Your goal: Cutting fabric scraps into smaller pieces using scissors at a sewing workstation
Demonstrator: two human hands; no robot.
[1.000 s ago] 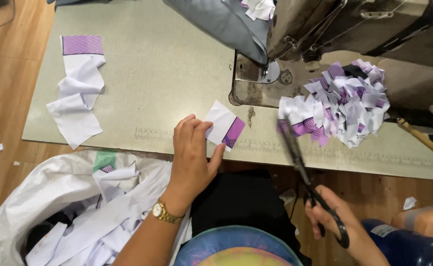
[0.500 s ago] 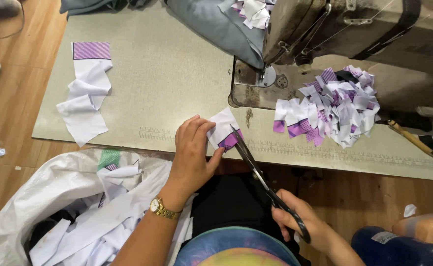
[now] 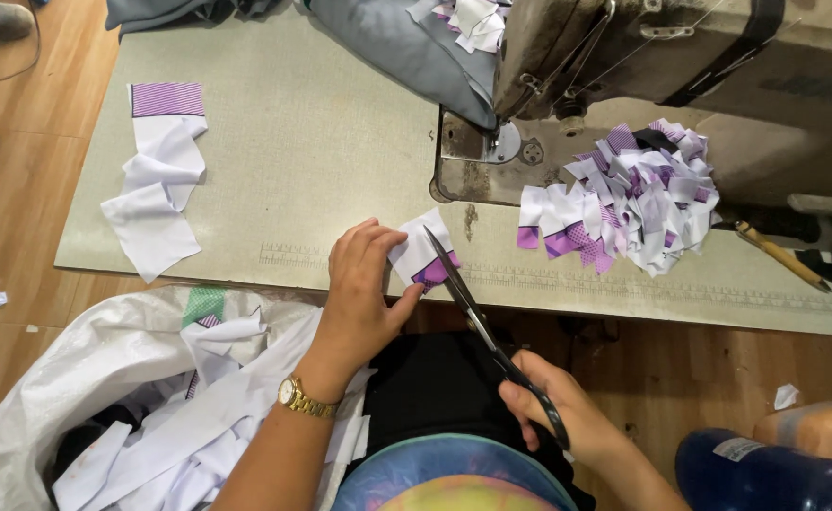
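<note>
Pale green and scuffed, a sewing table (image 3: 302, 161) fills the upper part of the view, with wooden floor showing at the left and below. At its near edge, the left hand (image 3: 359, 293) (a gold wristwatch (image 3: 304, 398) on the wrist) pinches a small white and purple fabric piece (image 3: 422, 255) between thumb and fingers, holding it just over the table's edge. The right hand (image 3: 567, 416), lower right, has its fingers closed through the handles of black scissors (image 3: 491, 331), whose blades lie against the fabric piece. Behind sits an old sewing machine (image 3: 681, 57), and a heap of similar cut pieces (image 3: 633, 194) rests beside it. A strip of white fabric pieces (image 3: 156, 185) lies on the table's left. A white sack of scraps (image 3: 132, 407) sits lower left.
</note>
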